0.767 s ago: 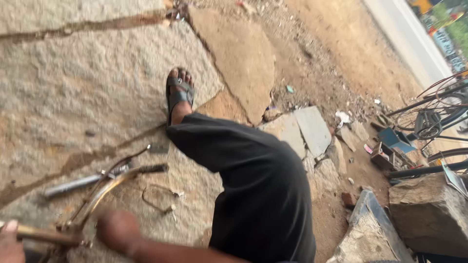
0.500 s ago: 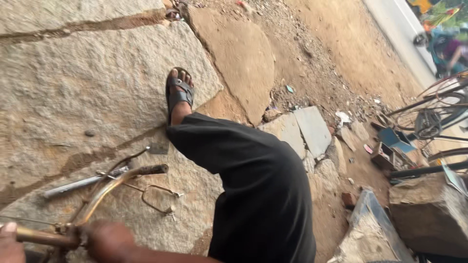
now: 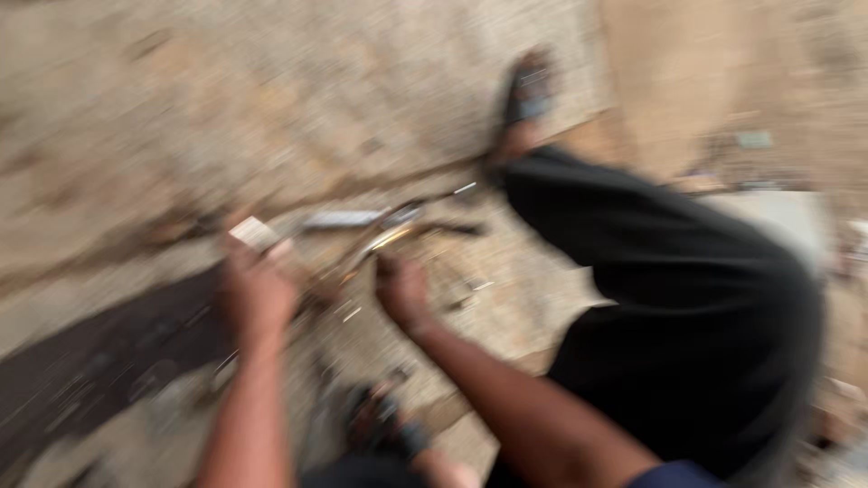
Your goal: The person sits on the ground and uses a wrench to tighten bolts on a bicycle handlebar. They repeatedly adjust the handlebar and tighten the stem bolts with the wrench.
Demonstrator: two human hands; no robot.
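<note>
**Two hands low over metal parts on a stone slab**

The frame was heavily smeared by motion, and fine detail was lost throughout. The person's left hand (image 3: 258, 294) was down over the stone slab (image 3: 271, 99), its knuckles uppermost and fingers curled; a pale, flat-ended piece (image 3: 254, 232) showed just above the fingers, but whether the hand was clamped on it could not be told. The right hand (image 3: 402, 289) was drawn into a loose fist close beside the lower end of a curved brass-coloured bar (image 3: 389, 239), which arced up and to the right across the stone. Contact between that hand and the bar was too blurred to settle, so its grip also could not be told. The two hands were apart, the bar's lower end lying between them.

Just above the bar lay a straight silver-grey metal rod (image 3: 342, 219), running roughly level from near the left hand toward the person's leg. That leg, in black trousers (image 3: 687, 298), filled the right of the view, and a foot in a dark sandal (image 3: 526, 99) rested on the slab beyond it. A dark stain (image 3: 99, 361) spread over the ground at lower left.
</note>
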